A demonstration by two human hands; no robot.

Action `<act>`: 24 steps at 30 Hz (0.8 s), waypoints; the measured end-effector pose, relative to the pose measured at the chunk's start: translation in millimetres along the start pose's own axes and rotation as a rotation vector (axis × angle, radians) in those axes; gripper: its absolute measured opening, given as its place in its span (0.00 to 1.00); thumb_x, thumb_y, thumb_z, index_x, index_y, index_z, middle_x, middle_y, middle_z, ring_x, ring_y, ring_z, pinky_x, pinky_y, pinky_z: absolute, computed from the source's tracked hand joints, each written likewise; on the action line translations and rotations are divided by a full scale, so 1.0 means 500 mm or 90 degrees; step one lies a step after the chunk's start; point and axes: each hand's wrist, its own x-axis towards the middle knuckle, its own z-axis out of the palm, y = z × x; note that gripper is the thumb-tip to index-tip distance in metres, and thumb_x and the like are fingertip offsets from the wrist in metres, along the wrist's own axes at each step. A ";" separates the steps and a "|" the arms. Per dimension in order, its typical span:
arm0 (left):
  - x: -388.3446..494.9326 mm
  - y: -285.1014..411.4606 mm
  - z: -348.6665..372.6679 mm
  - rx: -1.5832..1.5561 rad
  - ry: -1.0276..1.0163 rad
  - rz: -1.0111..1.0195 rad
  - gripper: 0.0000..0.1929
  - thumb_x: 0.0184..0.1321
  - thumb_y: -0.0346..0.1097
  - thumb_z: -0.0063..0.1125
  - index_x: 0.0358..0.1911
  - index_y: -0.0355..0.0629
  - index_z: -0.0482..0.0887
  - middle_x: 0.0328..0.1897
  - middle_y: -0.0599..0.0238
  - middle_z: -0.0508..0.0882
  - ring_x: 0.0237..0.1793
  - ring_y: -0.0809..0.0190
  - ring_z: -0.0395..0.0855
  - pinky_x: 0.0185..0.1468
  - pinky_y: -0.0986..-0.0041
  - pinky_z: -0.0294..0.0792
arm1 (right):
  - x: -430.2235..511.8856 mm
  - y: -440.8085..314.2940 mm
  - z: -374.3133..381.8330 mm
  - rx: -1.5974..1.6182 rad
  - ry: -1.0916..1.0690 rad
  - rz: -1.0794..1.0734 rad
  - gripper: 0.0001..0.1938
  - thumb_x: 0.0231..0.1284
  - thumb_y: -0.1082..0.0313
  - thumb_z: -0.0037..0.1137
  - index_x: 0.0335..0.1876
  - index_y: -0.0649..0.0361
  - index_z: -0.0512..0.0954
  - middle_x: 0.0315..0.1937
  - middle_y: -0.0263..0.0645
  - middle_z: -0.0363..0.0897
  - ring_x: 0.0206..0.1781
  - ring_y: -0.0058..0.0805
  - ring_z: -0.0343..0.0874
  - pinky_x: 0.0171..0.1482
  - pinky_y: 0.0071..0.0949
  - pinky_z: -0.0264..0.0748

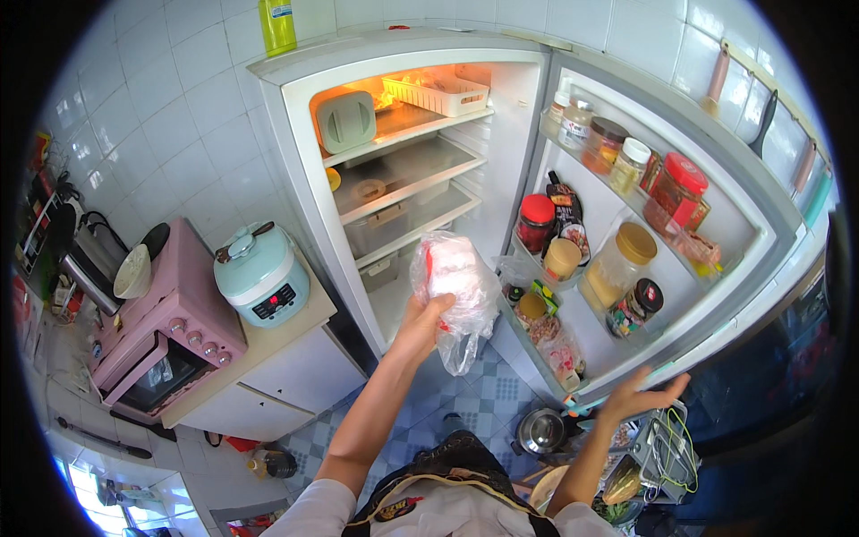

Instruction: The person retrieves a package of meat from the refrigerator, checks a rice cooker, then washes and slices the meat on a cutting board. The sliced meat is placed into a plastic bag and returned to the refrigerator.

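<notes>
My left hand grips a clear plastic bag with a pale, whitish content and some red at its side; what it is I cannot tell. The bag is in front of the lower shelves of an open refrigerator. Inside, a grey-green lidded container and a white slotted basket stand on the top shelf. My right hand is raised with fingers apart, holding nothing, near the lower edge of the refrigerator door. Jars line the door shelves, among them a red-lidded one.
At left a pale blue electric cooker stands on a cabinet beside a pink toaster oven. A metal pot and a grey rack with produce beside it are low at right. Utensils hang on the tiled wall at upper right.
</notes>
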 end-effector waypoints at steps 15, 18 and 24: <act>-0.205 -0.009 0.004 -0.096 0.044 0.108 0.47 0.41 0.46 0.71 0.66 0.35 0.61 0.61 0.55 0.74 0.60 0.53 0.73 0.64 0.60 0.65 | -0.234 0.057 -0.098 0.409 -0.399 0.433 0.32 0.60 0.61 0.50 0.66 0.70 0.54 0.58 0.49 0.61 0.59 0.39 0.63 0.65 0.36 0.55; -0.262 -0.014 -0.017 -0.174 0.089 0.138 0.41 0.43 0.46 0.64 0.63 0.33 0.66 0.58 0.51 0.77 0.55 0.50 0.78 0.61 0.59 0.69 | -0.249 -0.042 -0.111 0.527 -0.521 0.150 0.40 0.40 0.66 0.71 0.60 0.61 0.57 0.54 0.43 0.57 0.58 0.39 0.59 0.64 0.41 0.54; -0.422 -0.018 -0.023 -0.161 0.259 0.313 0.36 0.47 0.39 0.59 0.62 0.32 0.66 0.57 0.52 0.78 0.54 0.54 0.79 0.59 0.62 0.71 | -0.309 -0.267 -0.043 0.727 -0.535 -0.063 0.36 0.45 0.62 0.72 0.56 0.62 0.59 0.57 0.52 0.56 0.61 0.45 0.56 0.62 0.46 0.55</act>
